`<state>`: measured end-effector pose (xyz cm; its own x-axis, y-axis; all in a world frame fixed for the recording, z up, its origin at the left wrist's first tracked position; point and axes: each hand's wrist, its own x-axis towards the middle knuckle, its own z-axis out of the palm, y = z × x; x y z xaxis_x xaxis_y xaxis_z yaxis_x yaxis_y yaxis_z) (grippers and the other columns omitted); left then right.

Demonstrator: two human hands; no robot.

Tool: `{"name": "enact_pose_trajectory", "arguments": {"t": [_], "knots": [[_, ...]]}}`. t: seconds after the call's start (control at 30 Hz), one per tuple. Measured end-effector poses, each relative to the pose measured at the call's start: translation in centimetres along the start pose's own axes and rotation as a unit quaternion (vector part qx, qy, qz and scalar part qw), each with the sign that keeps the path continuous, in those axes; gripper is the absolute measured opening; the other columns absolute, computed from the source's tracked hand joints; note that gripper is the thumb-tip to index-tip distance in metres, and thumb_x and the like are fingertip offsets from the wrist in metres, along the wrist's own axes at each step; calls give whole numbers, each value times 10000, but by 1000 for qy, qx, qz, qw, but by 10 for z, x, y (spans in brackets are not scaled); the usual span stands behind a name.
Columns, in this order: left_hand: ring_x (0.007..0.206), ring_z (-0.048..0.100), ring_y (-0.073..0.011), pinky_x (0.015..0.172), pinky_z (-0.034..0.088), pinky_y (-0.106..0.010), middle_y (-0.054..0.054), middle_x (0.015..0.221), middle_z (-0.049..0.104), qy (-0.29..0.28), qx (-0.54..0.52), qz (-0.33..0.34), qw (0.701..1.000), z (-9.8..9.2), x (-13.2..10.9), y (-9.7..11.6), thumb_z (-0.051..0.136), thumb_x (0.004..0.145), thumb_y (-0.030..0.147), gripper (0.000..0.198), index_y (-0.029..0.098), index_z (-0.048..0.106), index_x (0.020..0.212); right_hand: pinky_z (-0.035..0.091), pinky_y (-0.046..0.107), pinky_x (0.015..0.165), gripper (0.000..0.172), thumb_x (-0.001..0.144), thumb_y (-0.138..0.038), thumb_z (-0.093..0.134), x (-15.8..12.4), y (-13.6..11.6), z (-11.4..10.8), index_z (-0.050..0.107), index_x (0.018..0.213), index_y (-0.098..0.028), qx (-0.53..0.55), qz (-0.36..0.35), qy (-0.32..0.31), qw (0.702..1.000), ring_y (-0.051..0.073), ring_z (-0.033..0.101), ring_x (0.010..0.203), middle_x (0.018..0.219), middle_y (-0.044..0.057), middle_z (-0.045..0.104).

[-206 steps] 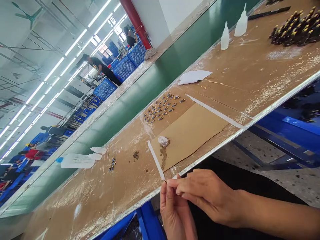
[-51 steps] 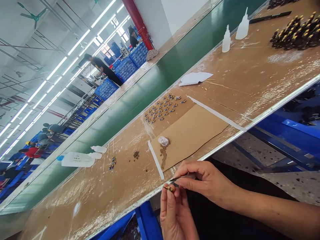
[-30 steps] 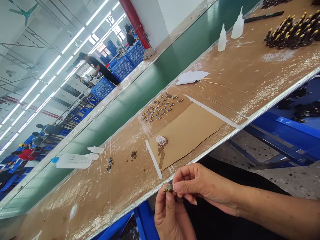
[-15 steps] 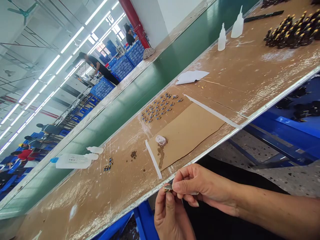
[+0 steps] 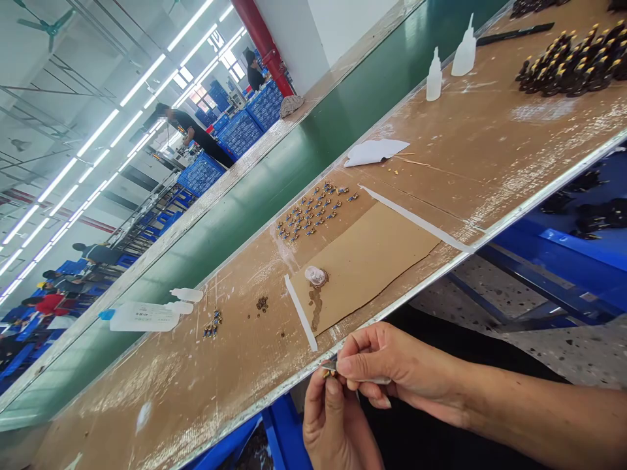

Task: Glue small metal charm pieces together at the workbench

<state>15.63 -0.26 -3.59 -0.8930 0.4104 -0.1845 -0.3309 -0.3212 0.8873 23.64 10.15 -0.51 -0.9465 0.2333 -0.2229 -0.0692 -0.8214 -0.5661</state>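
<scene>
At the front edge of the brown table, my left hand pinches a small gold and dark piece between thumb and fingertips. My right hand is closed on a thin metal blade-like tool, whose tip touches or nearly touches the piece. Beyond them lies a cardboard sheet, bearing a small clear lump beside a wet brown stain. Several small blue and gold parts stand in rows behind the sheet. A small pile of dark bits sits to its left.
A large white bottle lies at the left beside smaller ones. Two nozzle bottles stand toward the upper right, near many dark pieces with yellow tips. White paper lies behind the sheet. A green belt runs behind; people work beyond.
The small piece and the tool tip have shifted slightly at my left fingertips. Both hands keep their holds in nearly the same place.
</scene>
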Motion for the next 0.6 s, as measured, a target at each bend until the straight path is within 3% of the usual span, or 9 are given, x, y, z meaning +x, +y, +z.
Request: {"name": "enact_pose_trajectory", "arguments": {"t": [0.17,0.4,0.6], "knots": [[617,632,-146,473,491,-232,-3,771,694,-43,6,-9,999,-9,1,-8,761,648,275,188,266,706,827,298,164,477,257,673,-314,719,0,0,0,574,683,-102,-2,-10,5,1000,20,404,467,561,-30,518],[662,642,-139,536,504,-224,-8,774,697,-38,-6,-6,999,-10,3,-8,772,633,254,197,252,711,821,306,164,476,315,621,-340,763,1,0,1,565,694,-107,14,-16,14,1000,16,417,462,593,-28,553],[716,657,-141,694,540,-269,-12,780,710,-17,-13,-2,1000,-10,5,-8,801,591,236,204,240,720,777,307,162,478,278,652,-316,744,1,1,0,565,688,-107,-11,-47,21,999,16,417,469,584,-34,547]]}}
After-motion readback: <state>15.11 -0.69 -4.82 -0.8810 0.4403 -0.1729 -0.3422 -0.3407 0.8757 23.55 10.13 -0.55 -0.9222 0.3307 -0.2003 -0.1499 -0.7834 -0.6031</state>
